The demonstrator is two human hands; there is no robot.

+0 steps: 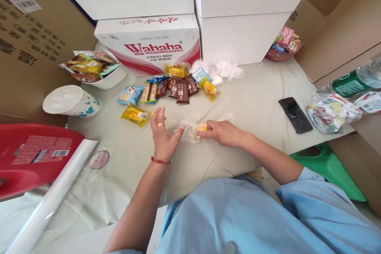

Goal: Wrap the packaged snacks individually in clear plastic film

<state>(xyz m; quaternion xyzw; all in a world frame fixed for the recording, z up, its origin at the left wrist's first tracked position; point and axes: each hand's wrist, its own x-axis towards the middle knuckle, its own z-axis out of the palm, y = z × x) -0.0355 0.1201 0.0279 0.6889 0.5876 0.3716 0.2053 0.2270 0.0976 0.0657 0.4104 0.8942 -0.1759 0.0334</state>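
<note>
Currently, in the head view, the work in hand appears to be bagging: a yellow snack packet sits at or just inside a clear plastic bag on the cloth-covered surface.

Right hand: fingers closed in a pinch on the yellow snack packet, which projects from the fingertips toward the left hand. Whether the packet is fully inside the film cannot be told.

Left hand: open, fingers spread, palm turned toward the bag. The fingertips are at the bag's near edge and grip nothing; contact is probable but not certain.

The bag lies between the two hands, touching the right fingertips.

By judgement, seating the packet calls for the film to be held steady on the left side while the right hand keeps its pinch.

Beyond the hands lies a pile of snack packets. A loose yellow packet lies just beyond the left hand, and a phone lies well outboard of the right hand.
</note>
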